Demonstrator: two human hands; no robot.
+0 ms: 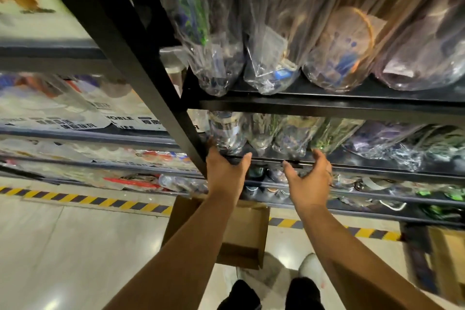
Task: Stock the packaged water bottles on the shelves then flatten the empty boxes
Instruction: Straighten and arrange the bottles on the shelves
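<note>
Clear-wrapped packaged water bottles (227,133) lie in a row on a black metal shelf (352,167). My left hand (226,171) is at the shelf's front left corner, thumb and fingers cupped around the end of the leftmost package. My right hand (310,171) hovers at the shelf edge with fingers spread, just below a green-labelled package (327,137) and holding nothing. An open, empty cardboard box (241,231) sits on the floor under my arms, in front of my feet.
A higher shelf (327,104) carries more wrapped bottles (274,33). Lower shelves hold further packages (377,191). A black upright post (141,58) runs diagonally at left. Yellow-black floor tape (100,201) lines the rack. Another cardboard box (448,259) stands at right.
</note>
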